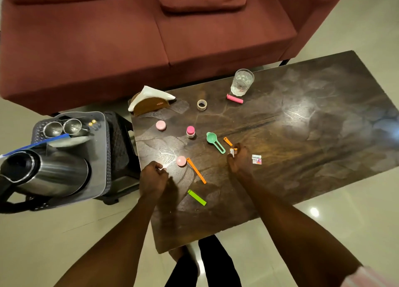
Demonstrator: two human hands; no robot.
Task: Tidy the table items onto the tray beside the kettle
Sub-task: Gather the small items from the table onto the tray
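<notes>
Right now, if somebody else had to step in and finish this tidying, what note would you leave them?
Left hand: curled at the table's near edge; whether it holds anything is unclear.
Right hand: grip pinching a small white packet.
Tray beside the kettle: two steel cups, little else.
Still on the table: glass, pink clip, tape roll, napkin holder, two pink lids, pink-capped bottle, green scoop, orange clips, green clip, sachet.
Nearly everything remains to move.

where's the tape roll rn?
In the head view the tape roll lies on the far part of the table, between the napkin holder and the glass.
</notes>
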